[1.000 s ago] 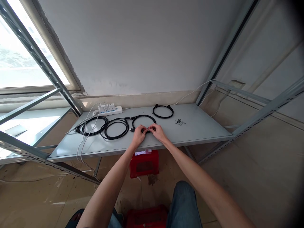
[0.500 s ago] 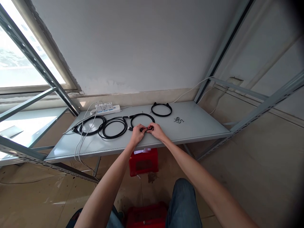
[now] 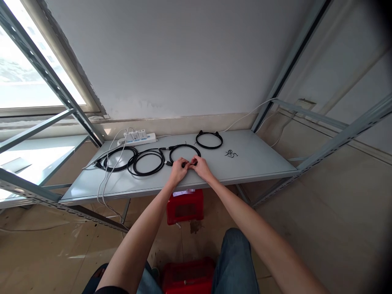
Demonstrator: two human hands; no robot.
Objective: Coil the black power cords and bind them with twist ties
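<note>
A black cable coil (image 3: pixel 184 145) lies on the grey shelf (image 3: pixel 251 163), its connector ends at the left of the loop. On its near side, my left hand (image 3: pixel 178 169) is closed in a pinch around the cable. My right hand (image 3: pixel 200 167) pinches the same stretch from the right, and the fingertips of both hands meet. Whatever small piece may sit between the fingertips is hidden. Several short black ties (image 3: pixel 231 153) lie in a little heap to the right of my hands.
Two more black cable coils, a left one (image 3: pixel 136 154) and a middle one (image 3: pixel 163 163), lie left of my hands. Another coil (image 3: pixel 209 147) rests behind. A white power strip (image 3: pixel 141 141) with plugs stands by the wall. Red stools (image 3: pixel 185 208) are below the shelf.
Both hands stay at the near side of the coil, with fingertips drawn slightly closer together. The dark bit seen between them before is now mostly covered. The view has shifted slightly.
</note>
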